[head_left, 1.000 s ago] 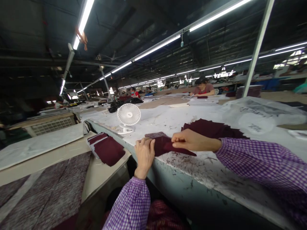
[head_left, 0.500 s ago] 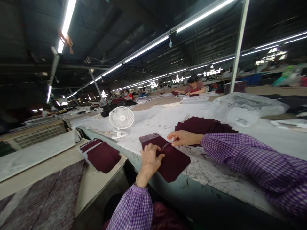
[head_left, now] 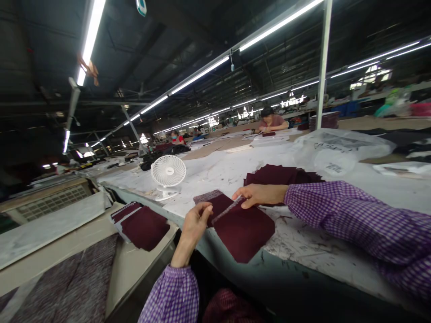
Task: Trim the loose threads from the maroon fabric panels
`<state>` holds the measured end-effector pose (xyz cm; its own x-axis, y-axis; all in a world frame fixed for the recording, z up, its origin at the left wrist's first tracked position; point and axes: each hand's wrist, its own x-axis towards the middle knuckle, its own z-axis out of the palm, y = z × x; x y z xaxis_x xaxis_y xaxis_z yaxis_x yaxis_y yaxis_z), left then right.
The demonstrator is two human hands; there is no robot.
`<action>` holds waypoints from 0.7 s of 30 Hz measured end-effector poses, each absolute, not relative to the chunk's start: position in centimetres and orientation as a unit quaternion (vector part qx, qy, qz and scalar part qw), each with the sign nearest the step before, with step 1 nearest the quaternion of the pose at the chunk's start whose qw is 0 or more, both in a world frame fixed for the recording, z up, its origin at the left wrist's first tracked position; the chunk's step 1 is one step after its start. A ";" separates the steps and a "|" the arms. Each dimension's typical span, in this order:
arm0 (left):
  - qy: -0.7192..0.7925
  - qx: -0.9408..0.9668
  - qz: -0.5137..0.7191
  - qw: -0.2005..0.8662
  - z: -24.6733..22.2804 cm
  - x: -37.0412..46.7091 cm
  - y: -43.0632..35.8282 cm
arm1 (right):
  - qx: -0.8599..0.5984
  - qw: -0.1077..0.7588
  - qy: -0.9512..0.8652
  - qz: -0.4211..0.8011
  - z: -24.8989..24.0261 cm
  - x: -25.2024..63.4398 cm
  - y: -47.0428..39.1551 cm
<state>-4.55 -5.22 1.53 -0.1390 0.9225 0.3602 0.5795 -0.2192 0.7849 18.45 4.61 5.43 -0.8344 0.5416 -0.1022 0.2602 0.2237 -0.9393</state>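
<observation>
A dark maroon fabric piece with cut corners lies over another maroon piece at the table's edge. A speckled grey strip shows along the upper piece's top edge. My left hand is at the left side of the pieces, thumb and fingertips pinched together; whatever is between them is too small to make out. Resting on the cloth by the strip's right end, my right hand has forefinger and thumb apart. Behind it lies a fanned stack of maroon pieces.
A white desk fan stands on the white-covered table. To the left, another maroon stack sits on a lower beige surface beside speckled cloth. A clear plastic bag lies at right. A co-worker leans over the far table.
My left hand has lifted off the cloth and moved left, its fingers now pinched. The upper maroon piece has slid slightly toward me, and more of the grey strip shows.
</observation>
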 end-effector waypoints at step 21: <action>0.570 0.770 0.287 -0.007 -0.1 2.6 -2.3 | -0.253 0.109 -0.921 0.275 3.5 20.2 8.3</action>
